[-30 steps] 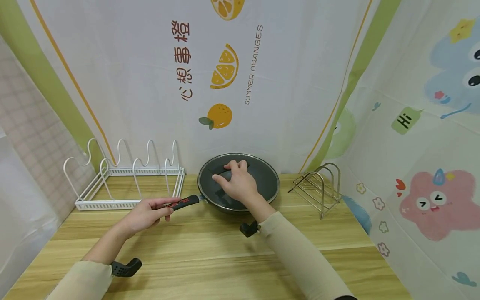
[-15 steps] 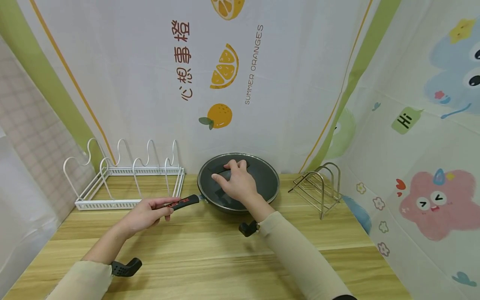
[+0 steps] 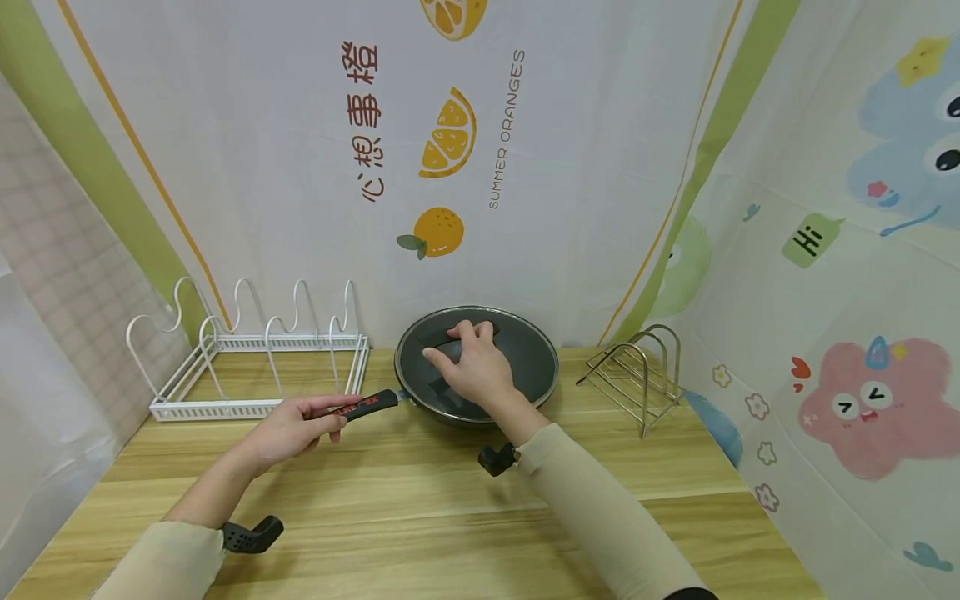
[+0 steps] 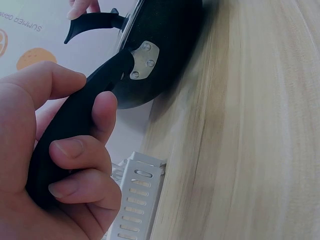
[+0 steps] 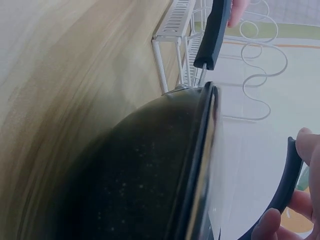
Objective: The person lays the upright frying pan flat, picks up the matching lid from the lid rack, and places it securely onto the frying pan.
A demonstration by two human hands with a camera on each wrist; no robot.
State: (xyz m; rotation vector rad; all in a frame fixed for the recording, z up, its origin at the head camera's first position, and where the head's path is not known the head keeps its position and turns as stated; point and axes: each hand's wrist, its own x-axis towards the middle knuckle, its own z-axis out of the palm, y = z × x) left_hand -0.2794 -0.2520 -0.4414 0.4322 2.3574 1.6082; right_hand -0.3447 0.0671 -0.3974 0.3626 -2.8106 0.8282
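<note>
A black wok with a glass lid on it stands at the back middle of the wooden table. My left hand grips the wok's black handle, which bears red lettering and points to the left. In the left wrist view, fingers curl round that handle from below. Over the lid, my right hand holds the arched black lid handle between thumb and fingers. The lid's metal rim appears seated on the wok's edge. The wok's inside is hidden under the dark-looking lid.
To the left stands a white wire rack with tall curved dividers, close to my left hand. A small metal wire rack sits right of the wok. A printed curtain hangs directly behind, and another covers the right side.
</note>
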